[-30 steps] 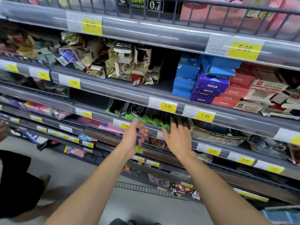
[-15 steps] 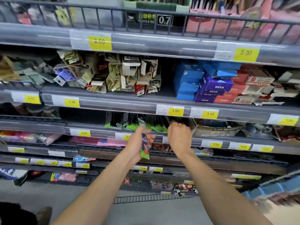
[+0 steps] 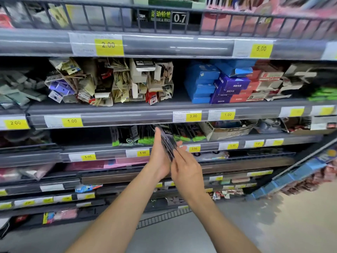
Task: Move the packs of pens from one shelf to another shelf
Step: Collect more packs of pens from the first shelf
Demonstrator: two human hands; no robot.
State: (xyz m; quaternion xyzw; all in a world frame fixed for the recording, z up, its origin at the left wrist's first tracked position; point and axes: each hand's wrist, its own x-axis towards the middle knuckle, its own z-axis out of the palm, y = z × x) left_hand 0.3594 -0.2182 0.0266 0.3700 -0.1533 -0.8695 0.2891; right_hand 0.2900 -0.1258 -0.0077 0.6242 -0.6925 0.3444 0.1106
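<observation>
Both hands, left hand (image 3: 160, 157) and right hand (image 3: 186, 167), grasp one stack of pen packs (image 3: 166, 143) off the shelf edge (image 3: 209, 143); I'd say nothing placed yet.

My left hand (image 3: 160, 157) & right hand (image 3: 187, 167) hold a dark stack of pen packs (image 3: 167, 145) btwn them, tilted, just in front of the shelf (image 3: 102, 150) w/ more black-and-green packs (image 3: 184, 136). Cardboard box (image 3: 226, 130) sits right of those. Blue boxes (image 3: 200, 83) on shelf above.
</observation>
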